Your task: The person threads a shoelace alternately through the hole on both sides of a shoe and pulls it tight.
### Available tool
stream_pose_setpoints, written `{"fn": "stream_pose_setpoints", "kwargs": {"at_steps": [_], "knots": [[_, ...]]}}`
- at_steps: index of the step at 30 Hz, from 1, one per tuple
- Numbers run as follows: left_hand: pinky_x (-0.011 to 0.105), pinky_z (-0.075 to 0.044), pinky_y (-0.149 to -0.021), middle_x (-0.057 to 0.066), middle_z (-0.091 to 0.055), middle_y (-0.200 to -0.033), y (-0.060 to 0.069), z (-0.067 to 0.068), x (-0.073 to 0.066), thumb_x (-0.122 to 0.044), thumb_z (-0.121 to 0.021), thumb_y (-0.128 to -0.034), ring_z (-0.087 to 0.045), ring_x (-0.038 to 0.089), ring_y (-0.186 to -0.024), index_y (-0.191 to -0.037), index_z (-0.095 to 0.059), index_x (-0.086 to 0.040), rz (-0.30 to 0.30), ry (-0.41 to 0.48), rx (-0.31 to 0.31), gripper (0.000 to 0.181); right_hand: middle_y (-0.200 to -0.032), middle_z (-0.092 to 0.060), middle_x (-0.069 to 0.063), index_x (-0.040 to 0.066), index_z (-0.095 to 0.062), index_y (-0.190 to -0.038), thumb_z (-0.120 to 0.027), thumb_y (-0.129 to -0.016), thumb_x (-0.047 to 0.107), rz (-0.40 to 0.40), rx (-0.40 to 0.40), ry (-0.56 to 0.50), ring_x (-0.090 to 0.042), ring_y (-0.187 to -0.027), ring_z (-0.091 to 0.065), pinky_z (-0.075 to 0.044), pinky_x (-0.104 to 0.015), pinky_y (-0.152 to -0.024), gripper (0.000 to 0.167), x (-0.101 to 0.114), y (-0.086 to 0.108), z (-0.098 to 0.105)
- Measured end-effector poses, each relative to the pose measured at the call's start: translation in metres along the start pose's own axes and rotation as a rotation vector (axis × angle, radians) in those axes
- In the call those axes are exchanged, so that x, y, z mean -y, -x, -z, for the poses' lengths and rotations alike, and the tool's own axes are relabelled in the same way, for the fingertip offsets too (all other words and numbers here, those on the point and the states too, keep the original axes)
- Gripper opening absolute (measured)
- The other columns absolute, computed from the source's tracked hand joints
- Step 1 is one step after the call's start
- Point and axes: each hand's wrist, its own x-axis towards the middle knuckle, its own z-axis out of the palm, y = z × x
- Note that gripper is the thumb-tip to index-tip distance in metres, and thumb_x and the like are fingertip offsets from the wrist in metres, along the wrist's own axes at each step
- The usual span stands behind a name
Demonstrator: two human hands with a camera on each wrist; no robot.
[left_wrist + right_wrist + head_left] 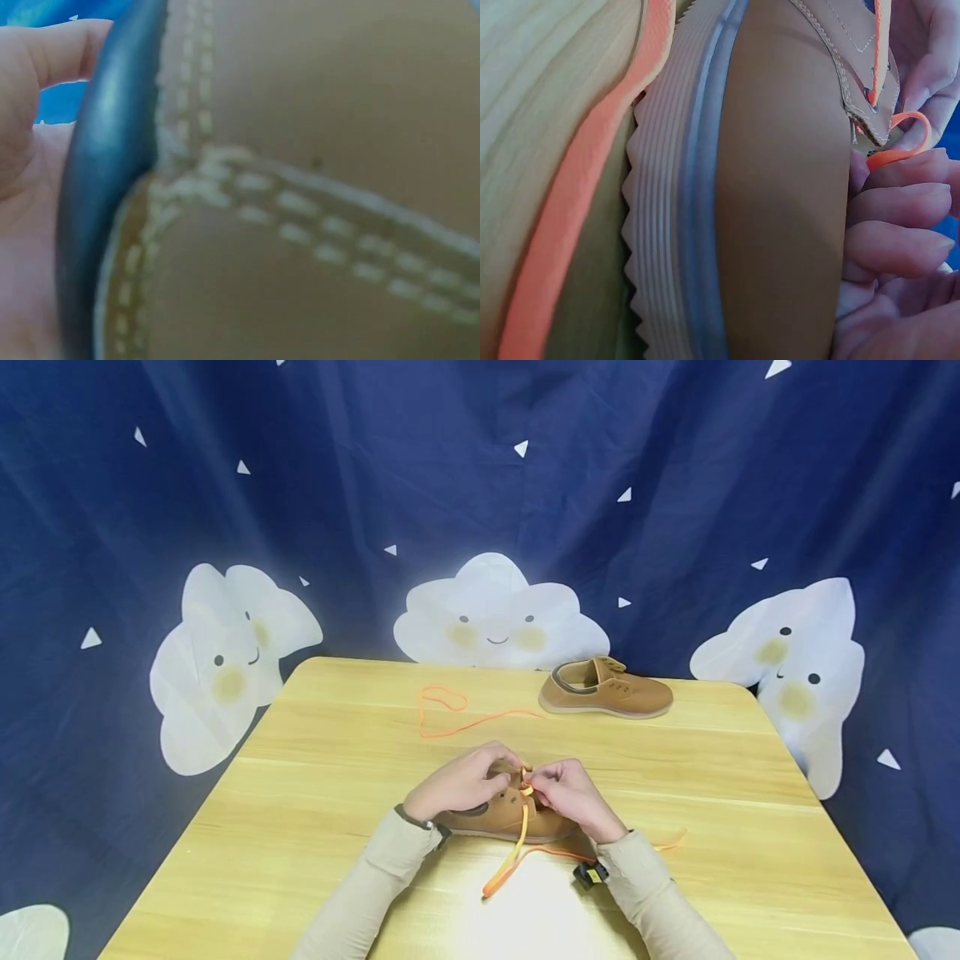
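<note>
A brown lace-up shoe (pixel 487 818) lies on the table with its toe to the right. My left hand (pixel 467 782) curls over the shoe's opening, fingers and thumb about the eyelet flap; its exact grip is partly hidden. An orange shoelace (pixel 522 827) runs through the eyelets and hangs over the near side. With curled fingers, my right hand (pixel 573 797) pinches the lace beside the flap, where a small loop shows in the right wrist view. Dark collar padding (pixel 112 150) and stitched brown upper fill the left wrist view.
A second brown shoe (pixel 611 692) stands at the back right of the wooden table (pixel 247 827). Left of it lies a loose orange lace (pixel 450 732). A long lace end trails toward the near edge and under the right wrist. A blue cloud-patterned curtain (pixel 480 510) hangs behind.
</note>
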Motion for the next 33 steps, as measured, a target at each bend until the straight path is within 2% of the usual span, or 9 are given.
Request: {"fn": "stream_pose_setpoints", "kwargs": {"at_steps": [4,9,14,20,23,26,29,32,33], "knots": [[0.033,-0.052,-0.090,0.008,-0.065,-0.128,-0.004,0.000,0.003,-0.017,-0.055,-0.1027,-0.061,0.007,-0.076,-0.143,-0.051,-0.008,-0.003,-0.005,0.000,0.041,-0.049,-0.043,0.006,-0.006,-0.076,-0.091,-0.059,-0.103,0.012,0.022,-0.002,-0.004,-0.006,-0.043,-0.027,-0.025,-0.020,-0.046,0.028,-0.001,-0.001,-0.001],[0.025,-0.051,-0.070,0.007,-0.071,-0.112,-0.008,-0.004,0.003,-0.016,-0.055,-0.1011,-0.052,0.004,-0.058,-0.142,-0.056,-0.005,0.027,0.011,0.030,0.043,-0.046,-0.042,0.007,-0.006,-0.072,-0.080,-0.060,-0.104,0.017,0.019,-0.006,0.016,-0.007,-0.043,-0.029,-0.027,-0.019,-0.048,0.036,-0.004,-0.002,-0.004],[0.020,-0.040,-0.049,0.008,-0.072,-0.102,-0.011,-0.006,0.002,-0.011,-0.053,-0.0965,-0.041,0.004,-0.046,-0.140,-0.060,-0.002,0.061,0.122,0.036,0.045,-0.047,-0.043,0.007,-0.003,-0.071,-0.077,-0.060,-0.104,0.019,0.015,-0.013,0.000,-0.007,-0.042,-0.028,-0.027,-0.020,-0.046,0.037,-0.003,-0.001,-0.004],[0.019,-0.041,-0.050,0.014,-0.066,-0.135,-0.013,-0.007,0.001,-0.006,-0.054,-0.0955,-0.047,0.007,-0.052,-0.142,-0.059,-0.004,0.037,0.210,-0.022,0.046,-0.052,-0.046,0.007,-0.008,-0.070,-0.086,-0.057,-0.105,0.017,0.010,0.032,-0.072,-0.003,-0.041,-0.032,-0.029,-0.018,-0.041,0.034,-0.002,0.002,0.004],[0.020,-0.048,-0.058,0.012,-0.061,-0.145,-0.012,-0.006,-0.002,-0.005,-0.055,-0.0947,-0.065,0.015,-0.080,-0.144,-0.058,-0.007,0.016,0.205,-0.053,0.049,-0.056,-0.052,0.006,-0.013,-0.069,-0.110,-0.055,-0.105,0.011,0.009,0.025,-0.090,-0.003,-0.045,-0.039,-0.035,-0.017,-0.045,0.027,-0.001,0.002,0.008],[0.022,-0.052,-0.062,0.011,-0.059,-0.148,-0.011,-0.004,-0.005,-0.005,-0.056,-0.0931,-0.065,0.024,-0.117,-0.147,-0.055,-0.010,-0.010,0.200,-0.069,0.054,-0.063,-0.059,0.002,-0.012,-0.067,-0.113,-0.058,-0.103,0.009,0.025,-0.022,-0.076,-0.004,-0.050,-0.044,-0.038,-0.017,-0.048,0.025,0.002,0.002,0.012],[0.023,-0.051,-0.060,0.009,-0.056,-0.152,-0.010,-0.002,-0.007,-0.008,-0.057,-0.0919,-0.064,0.027,-0.117,-0.150,-0.052,-0.011,-0.034,0.185,-0.079,0.058,-0.080,-0.072,-0.008,-0.007,-0.071,-0.114,-0.064,-0.101,0.013,0.089,-0.072,0.018,-0.008,-0.063,-0.056,-0.044,-0.019,-0.056,0.025,0.007,0.000,0.015],[0.025,-0.048,-0.054,0.007,-0.053,-0.155,-0.008,0.000,-0.007,-0.009,-0.057,-0.0918,-0.065,0.026,-0.084,-0.151,-0.050,-0.012,-0.056,0.163,-0.078,0.060,-0.103,-0.078,-0.016,-0.001,-0.077,-0.112,-0.069,-0.099,0.019,0.169,-0.086,0.133,-0.013,-0.080,-0.064,-0.048,-0.022,-0.067,0.025,0.011,-0.006,0.014],[0.026,-0.051,-0.060,0.007,-0.051,-0.156,-0.008,0.000,-0.007,-0.010,-0.058,-0.0918,-0.064,0.025,-0.084,-0.152,-0.049,-0.011,-0.066,0.145,-0.075,0.061,-0.106,-0.078,-0.018,-0.001,-0.078,-0.109,-0.070,-0.098,0.020,0.188,-0.082,0.151,-0.013,-0.083,-0.065,-0.049,-0.022,-0.070,0.024,0.013,-0.008,0.014]]}}
